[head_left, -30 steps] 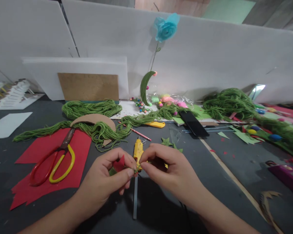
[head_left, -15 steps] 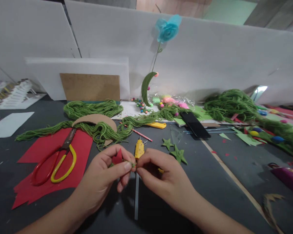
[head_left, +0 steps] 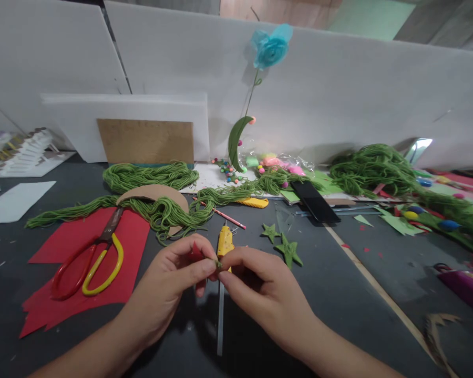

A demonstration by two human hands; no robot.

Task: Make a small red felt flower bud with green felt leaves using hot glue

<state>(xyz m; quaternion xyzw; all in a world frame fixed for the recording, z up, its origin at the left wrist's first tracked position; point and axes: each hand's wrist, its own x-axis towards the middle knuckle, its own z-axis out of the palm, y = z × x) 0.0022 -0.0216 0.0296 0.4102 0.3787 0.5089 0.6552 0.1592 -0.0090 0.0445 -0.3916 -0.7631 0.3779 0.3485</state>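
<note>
Over the dark table point(head_left: 339, 310), a small red-and-green piece point(head_left: 219, 264) is pinched by the left hand point(head_left: 175, 278); the right hand point(head_left: 271, 283) is narrowed at its green end, grip undeterminable.

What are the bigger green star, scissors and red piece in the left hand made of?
Larger green star: probably yarn; fuzzy and matte, ridged like strands.
Scissors: dark, dull blades, likely metal; smooth, slightly shiny handles, maybe plastic.
Red piece: perhaps matte paper, going by its flat, pointed tip; mostly hidden.
</note>
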